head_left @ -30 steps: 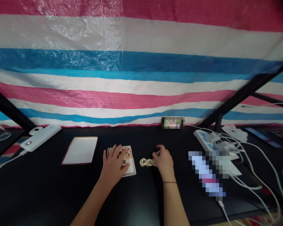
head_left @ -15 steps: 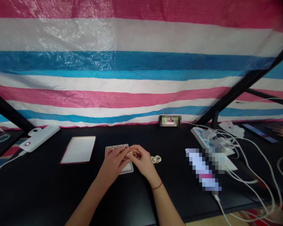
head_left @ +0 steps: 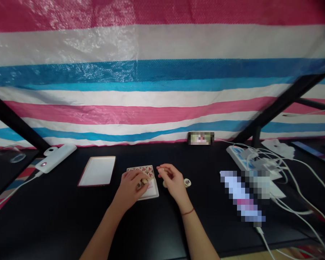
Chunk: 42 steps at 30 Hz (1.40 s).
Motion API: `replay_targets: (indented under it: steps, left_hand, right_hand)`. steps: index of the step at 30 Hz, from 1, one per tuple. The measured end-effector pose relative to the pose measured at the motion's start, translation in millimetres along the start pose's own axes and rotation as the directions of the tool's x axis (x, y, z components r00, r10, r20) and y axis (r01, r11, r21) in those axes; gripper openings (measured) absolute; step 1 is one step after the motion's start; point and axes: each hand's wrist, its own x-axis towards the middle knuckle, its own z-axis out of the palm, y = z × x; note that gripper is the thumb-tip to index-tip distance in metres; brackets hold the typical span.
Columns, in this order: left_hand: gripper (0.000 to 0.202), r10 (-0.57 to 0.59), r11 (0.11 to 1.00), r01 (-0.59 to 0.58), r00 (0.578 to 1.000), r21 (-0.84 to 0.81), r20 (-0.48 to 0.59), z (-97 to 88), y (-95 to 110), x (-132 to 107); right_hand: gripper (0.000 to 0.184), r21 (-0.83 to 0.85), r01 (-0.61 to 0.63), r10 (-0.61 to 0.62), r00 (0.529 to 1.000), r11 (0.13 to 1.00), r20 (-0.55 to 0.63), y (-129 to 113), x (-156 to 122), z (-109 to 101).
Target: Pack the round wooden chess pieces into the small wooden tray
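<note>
Round wooden xiangqi pieces (head_left: 147,170), carved with red and dark characters, lie on a small white tray (head_left: 153,194) on the black counter (head_left: 48,206). Your left hand (head_left: 131,188) sits over the tray, fingers (head_left: 132,176) curled down among the pieces; whether they clamp one, you cannot tell. Your right hand (head_left: 173,179) is just beside it, fingers (head_left: 165,168) pinched together. One loose piece (head_left: 187,182) lies on the counter near that hand. Farther left: a red-rimmed white board (head_left: 96,171) and a white power bank (head_left: 60,158).

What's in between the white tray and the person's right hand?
In the head view, a small plate with round game pieces on it and the left hand lie between the white tray and the right hand.
</note>
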Motion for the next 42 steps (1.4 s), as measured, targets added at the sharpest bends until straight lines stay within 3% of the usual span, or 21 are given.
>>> replay_targets:
  steps: [5,10,15,18,26,34,42]
  left_hand:
    - [0.007,0.05,0.999,-0.049,0.991,-0.014,0.127,0.6,7.8,4.6]
    - [0.006,0.092,0.995,-0.099,0.979,0.031,0.182,5.1,10.6,10.4]
    - [0.011,0.084,0.992,-0.098,0.982,0.082,0.167,7.9,7.7,8.1]
    - [0.01,0.085,0.991,-0.1,0.983,0.087,0.161,9.2,7.6,6.6]
    - [0.008,0.078,0.997,-0.082,0.979,0.015,0.19,8.6,8.2,7.5]
    - [0.008,0.063,0.998,-0.065,0.992,0.016,0.11,5.3,0.3,-0.3]
    - [0.016,0.045,0.998,-0.048,0.995,0.031,0.085,7.3,-3.9,0.4]
  right_hand:
    - [0.033,-0.026,0.015,-0.015,1.0,1.0,0.008,1.1,-0.9,0.5]
    - [0.026,-0.15,0.081,-0.075,0.996,0.985,0.045,2.0,-2.5,1.0]
    - [0.01,-0.288,0.293,-0.251,0.952,0.912,0.174,-7.6,-5.1,-2.0]
    - [0.016,-0.336,0.348,-0.263,0.925,0.875,0.275,-13.2,-7.4,-4.2]
    - [0.018,-0.442,0.409,-0.252,0.894,0.798,0.371,-20.1,-12.8,-2.2]
    - [0.022,-0.488,0.476,-0.248,0.852,0.731,0.461,-15.0,-12.4,-1.5]
    - [0.011,-0.588,0.484,-0.219,0.858,0.648,0.464,-12.3,-14.1,-1.2]
